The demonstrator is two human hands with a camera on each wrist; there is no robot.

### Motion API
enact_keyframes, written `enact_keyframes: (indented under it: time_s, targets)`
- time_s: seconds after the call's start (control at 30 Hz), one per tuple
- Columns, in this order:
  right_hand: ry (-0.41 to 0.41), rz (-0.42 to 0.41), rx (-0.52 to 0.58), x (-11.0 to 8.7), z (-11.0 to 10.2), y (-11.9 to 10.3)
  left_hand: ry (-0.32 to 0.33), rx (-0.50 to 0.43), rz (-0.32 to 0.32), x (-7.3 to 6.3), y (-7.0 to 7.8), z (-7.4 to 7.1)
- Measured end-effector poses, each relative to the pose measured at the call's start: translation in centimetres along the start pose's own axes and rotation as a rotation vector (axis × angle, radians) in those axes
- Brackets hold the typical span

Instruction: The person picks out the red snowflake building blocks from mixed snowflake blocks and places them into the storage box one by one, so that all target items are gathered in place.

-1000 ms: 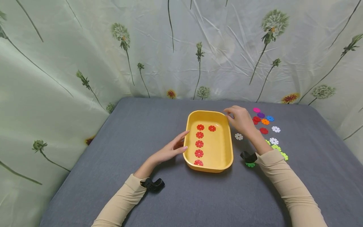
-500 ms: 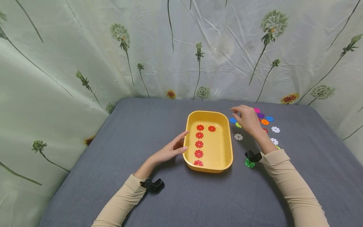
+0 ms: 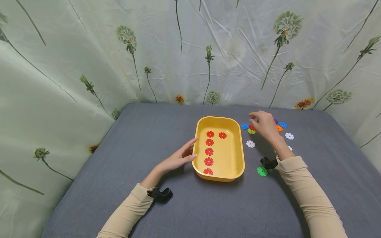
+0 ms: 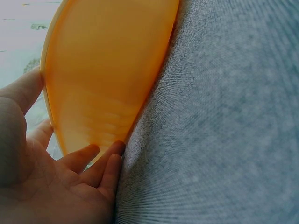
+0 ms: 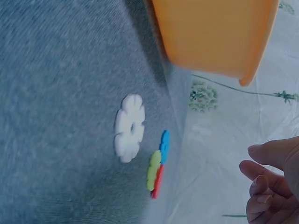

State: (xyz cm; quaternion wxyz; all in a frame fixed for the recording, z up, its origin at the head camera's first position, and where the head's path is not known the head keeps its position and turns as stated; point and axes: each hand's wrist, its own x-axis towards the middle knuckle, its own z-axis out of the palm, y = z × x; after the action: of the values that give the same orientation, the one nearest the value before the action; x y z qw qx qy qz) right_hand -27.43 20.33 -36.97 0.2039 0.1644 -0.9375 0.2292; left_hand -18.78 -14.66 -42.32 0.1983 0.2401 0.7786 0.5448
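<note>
A yellow plastic bin (image 3: 227, 155) stands mid-table, with several red snowflake discs (image 3: 209, 151) in a column on its left and one more (image 3: 222, 135) at its upper right. My left hand (image 3: 178, 157) rests at the bin's left side, thumb and index finger at the rim; in the left wrist view, the other fingertips (image 4: 91, 150) lie along the outer wall. Right of the bin, my right hand (image 3: 265, 125) hovers above loose discs, fingers loosely bent. In the right wrist view, a gap shows between its thumb and index finger, with nothing between them.
Near the right hand lie blue (image 3: 244, 126), lime (image 3: 251, 131) and red (image 3: 252, 127) discs, with a white disc (image 3: 250, 143) closer in. Farther right are orange (image 3: 279, 128), blue (image 3: 283, 124) and white (image 3: 289, 136) ones. A green disc (image 3: 262, 171) sits by the right wrist. A flowered curtain (image 3: 178, 66) hangs behind.
My right hand has drawn away from the bin's upper right rim toward the right, uncovering the blue, lime and red discs beneath it. My left hand and the bin stay put.
</note>
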Motion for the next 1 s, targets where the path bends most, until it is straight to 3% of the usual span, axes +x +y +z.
enact_keyframes:
  time_s: [0.53,0.87,1.0]
  targets:
    - [-0.104,0.114,0.020,0.1,0.5,1.7,0.003,-0.009,-0.019,-0.1,0.0,0.0]
    - [-0.330,0.249,0.079,0.3,0.3,2.6,0.010,0.004,-0.035,-0.2,0.1,0.0]
    - [-0.380,0.274,0.075,0.3,0.3,2.9,0.007,-0.002,-0.038,-0.2,0.1,0.0]
